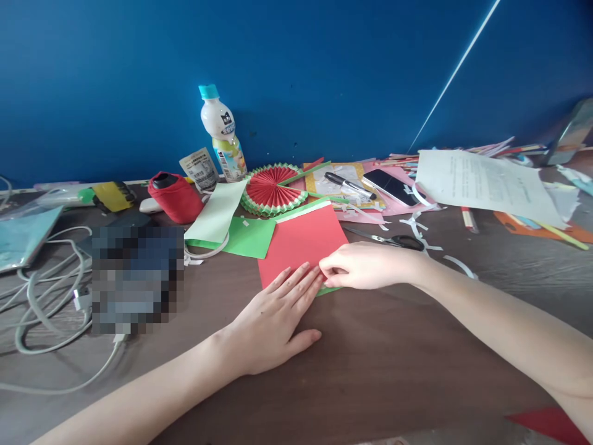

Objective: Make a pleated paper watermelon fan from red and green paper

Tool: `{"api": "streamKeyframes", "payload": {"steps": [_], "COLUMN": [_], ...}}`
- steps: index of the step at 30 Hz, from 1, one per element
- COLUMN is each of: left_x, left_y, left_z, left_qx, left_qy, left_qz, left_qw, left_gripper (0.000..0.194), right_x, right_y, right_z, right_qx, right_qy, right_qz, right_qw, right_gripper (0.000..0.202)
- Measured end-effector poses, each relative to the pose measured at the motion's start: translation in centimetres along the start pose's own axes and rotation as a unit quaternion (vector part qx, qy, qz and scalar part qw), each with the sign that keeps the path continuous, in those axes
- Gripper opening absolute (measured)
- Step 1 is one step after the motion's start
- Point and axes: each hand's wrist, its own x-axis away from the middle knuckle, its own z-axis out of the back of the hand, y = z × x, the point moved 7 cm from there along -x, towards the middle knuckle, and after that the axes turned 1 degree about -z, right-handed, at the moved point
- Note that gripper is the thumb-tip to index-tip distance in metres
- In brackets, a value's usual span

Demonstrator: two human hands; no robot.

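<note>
Left hand (278,321) flat at frame center, fingers extended, tips on the lower edge of the red paper. Right hand (356,266) just beside it, fingers curled, tips at the sheet's lower-right edge; can't tell if it's pinching the paper.

Blue wall (296,74) fills the top of frame. Brown tabletop (370,371) below it. White printed sheet (482,185) lies upper right. Red paper (296,241) sits mid-frame, white strip along its top edge, green showing beneath the bottom edge near the fingertips. Bottle (222,130), teal cap, stands upper left of center. Red-green pleated fan (266,188) right behind the red paper. Scissors (405,241) near the right wrist. Black pen (349,184) above them, slightly left.
</note>
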Motion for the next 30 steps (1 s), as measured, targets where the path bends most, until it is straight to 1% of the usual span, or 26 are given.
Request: {"api": "streamKeyframes", "payload": {"steps": [2, 5, 7, 10, 14, 16, 17, 18, 19, 20, 21, 22, 23, 24, 26, 27, 28, 30], "left_x": [0.1, 0.2, 0.2, 0.2, 0.2, 0.2, 0.2, 0.2, 0.2, 0.2, 0.2, 0.2, 0.2, 0.2, 0.2, 0.2, 0.1, 0.0], "left_y": [-0.1, -0.2, -0.2, -0.2, -0.3, -0.4, -0.6, -0.8, -1.1, -1.6, -2.3, -3.0, -3.6, -4.0, -4.0, -3.6, -3.0, -1.7], "left_z": [0.1, 0.3, 0.4, 0.3, 0.6, 0.9, 1.2, 1.5, 1.9, 2.3, 2.7, 3.2, 3.6, 3.9, 4.1, 3.9, 3.5, 2.3], "left_qx": [0.0, 0.006, 0.014, 0.028, 0.057, 0.082, 0.099, 0.12, 0.145, 0.172, 0.202, 0.225, 0.237, 0.233, 0.193, 0.163, 0.131, 0.075], "left_qy": [0.001, 0.004, 0.003, -0.003, -0.017, -0.033, -0.043, -0.051, -0.055, -0.054, -0.041, -0.016, 0.01, 0.037, 0.068, 0.066, 0.054, 0.013], "left_qz": [-0.002, -0.003, -0.005, -0.009, -0.01, -0.014, -0.015, -0.013, -0.005, 0.008, 0.029, 0.054, 0.071, 0.079, 0.06, 0.034, 0.002, -0.062], "left_qw": [1.0, 1.0, 1.0, 1.0, 0.998, 0.996, 0.994, 0.991, 0.988, 0.984, 0.978, 0.973, 0.969, 0.969, 0.977, 0.984, 0.99, 0.995], "left_gripper": [0.07, 0.071, 0.071, 0.073, 0.075, 0.072, 0.068, 0.063, 0.058, 0.053, 0.049, 0.048, 0.048, 0.048, 0.047, 0.048, 0.05, 0.055], "right_x": [0.3, 0.6, 0.6, 0.5, 0.7, 1.3, 1.5, 1.6, 1.6, 1.7, 2.0, 2.3, 2.5, 2.3, 1.5, 1.0, 0.3, -0.6], "right_y": [0.4, 1.2, 1.8, 2.8, 3.9, 4.8, 5.4, 6.2, 7.1, 8.1, 9.4, 10.7, 11.8, 12.5, 13.6, 13.8, 14.0, 14.1], "right_z": [0.1, -0.2, -0.6, -1.3, -1.3, -0.5, 0.3, 1.7, 3.4, 5.2, 6.8, 8.1, 8.9, 9.3, 9.4, 9.2, 9.0, 8.5], "right_qx": [-0.026, -0.074, -0.116, -0.179, -0.216, -0.207, -0.201, -0.199, -0.199, -0.206, -0.204, -0.188, -0.154, -0.115, -0.046, -0.021, -0.001, 0.039], "right_qy": [-0.019, -0.081, -0.125, -0.176, -0.208, -0.2, -0.175, -0.112, -0.025, 0.08, 0.188, 0.282, 0.351, 0.392, 0.43, 0.431, 0.419, 0.39], "right_qz": [-0.005, -0.029, -0.05, -0.069, -0.082, -0.089, -0.093, -0.092, -0.091, -0.089, -0.105, -0.132, -0.155, -0.176, -0.213, -0.219, -0.226, -0.23], "right_qw": [0.999, 0.994, 0.984, 0.966, 0.951, 0.953, 0.959, 0.969, 0.975, 0.971, 0.955, 0.931, 0.911, 0.896, 0.876, 0.875, 0.879, 0.89], "right_gripper": [0.024, 0.023, 0.021, 0.02, 0.023, 0.024, 0.026, 0.026, 0.027, 0.027, 0.026, 0.024, 0.023, 0.024, 0.029, 0.033, 0.035, 0.034]}}
